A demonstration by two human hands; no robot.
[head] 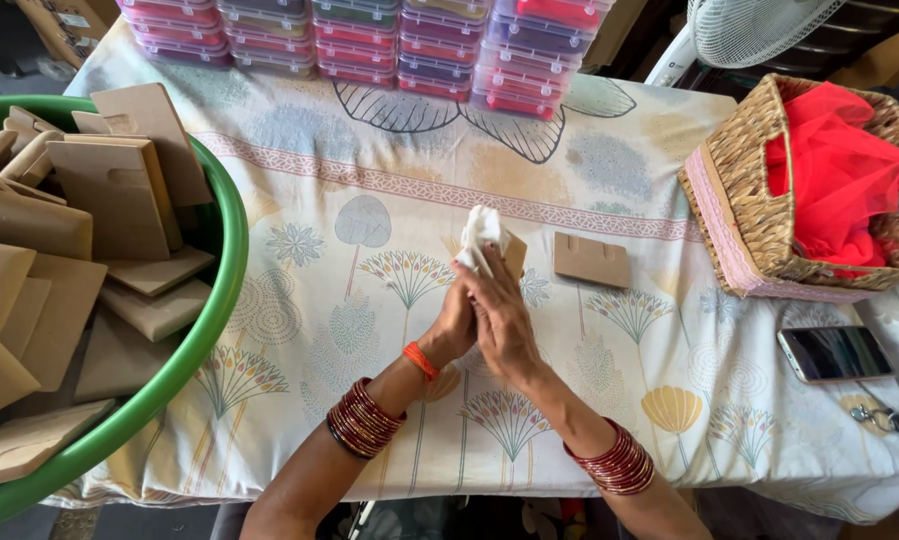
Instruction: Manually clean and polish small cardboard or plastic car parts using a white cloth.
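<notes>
Taking the small board (514, 252) in your hands as the landmark: far to its left, a green tub (209, 300) is sitting at the table (369, 200) edge, holding a heap of similar boards (109, 190). Your left hand (454, 322) is closing its fingers around the small board from below-left, and your right hand (502, 318) is pressing against it, its fingers gripping a white cloth (479, 235) over the board's top. Just right of it another board (591, 260) is lying flat. Farther right, a wicker basket (739, 200) is holding red fabric (834, 180), with a phone (834, 352) lying below it.
</notes>
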